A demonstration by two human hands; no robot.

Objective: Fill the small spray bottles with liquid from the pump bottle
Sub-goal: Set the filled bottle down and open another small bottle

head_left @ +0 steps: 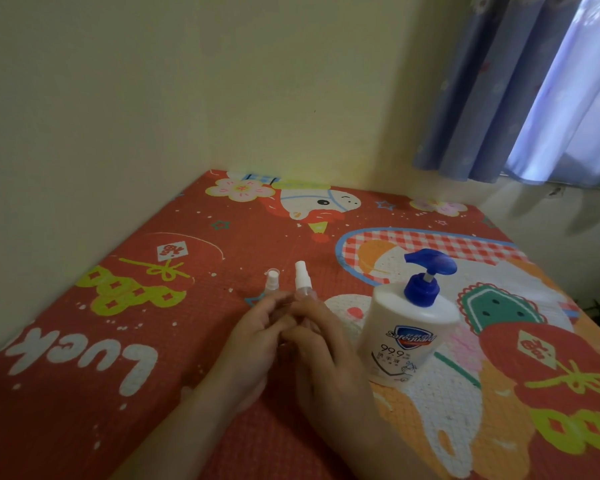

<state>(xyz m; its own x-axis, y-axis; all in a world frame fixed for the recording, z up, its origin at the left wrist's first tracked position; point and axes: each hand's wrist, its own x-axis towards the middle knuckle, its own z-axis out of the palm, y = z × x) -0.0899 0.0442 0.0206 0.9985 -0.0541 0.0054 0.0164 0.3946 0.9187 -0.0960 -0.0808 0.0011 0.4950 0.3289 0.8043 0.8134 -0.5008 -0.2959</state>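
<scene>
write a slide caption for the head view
Both hands at two small spray bottles beside a blue-topped pump bottle.

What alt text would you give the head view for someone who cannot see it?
Two bare hands, left hand and right hand, meet around the base of a small clear plastic spray bottle on a red cartoon-print mat. A second small clear spray bottle stands just left; a white pump bottle with blue pump stands right.

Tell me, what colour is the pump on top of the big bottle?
Blue, on the white pump bottle; the head view shows it.
</scene>
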